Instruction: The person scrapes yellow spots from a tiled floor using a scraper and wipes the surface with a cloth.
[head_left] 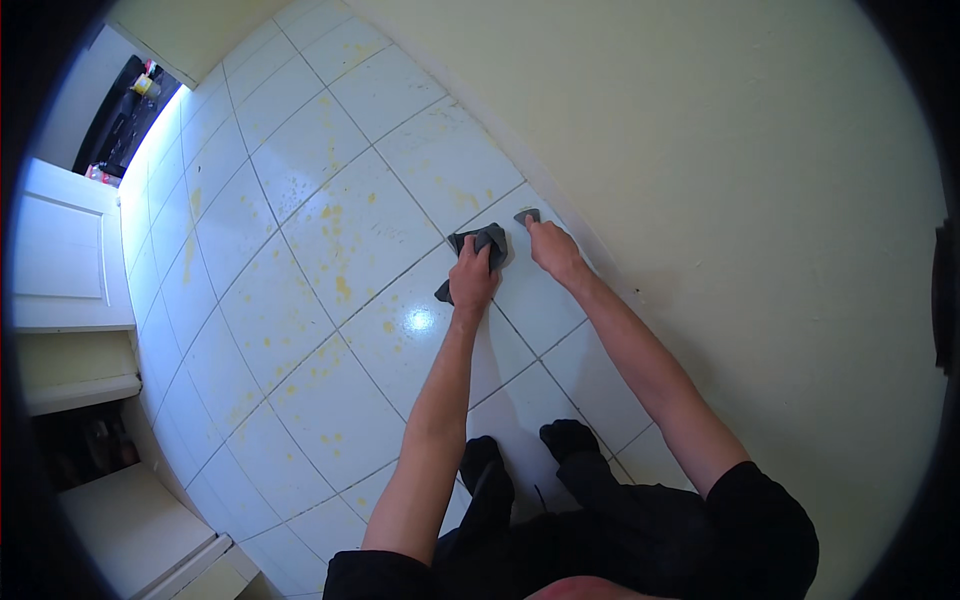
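Observation:
My left hand (472, 281) is closed round a bunched dark grey cloth (489, 240), which rests on the white tiled floor (515, 335). To its right, near the foot of the wall, my right hand (556, 250) grips a small scraper (526, 215). Only the scraper's grey, flared blade shows beyond my fingers, low over the tiles or touching them; my hand hides its handle. Yellow spots (343, 287) are scattered over the tiles, mostly left of the cloth, with a few more beyond it.
A cream wall (760, 210) runs along the right side. My feet in dark socks (570, 438) stand close below my hands. On the left are a white panelled door (65, 245) and a low cabinet with a dark opening (85, 445). Dark items (135, 110) lie past a doorway at the far left.

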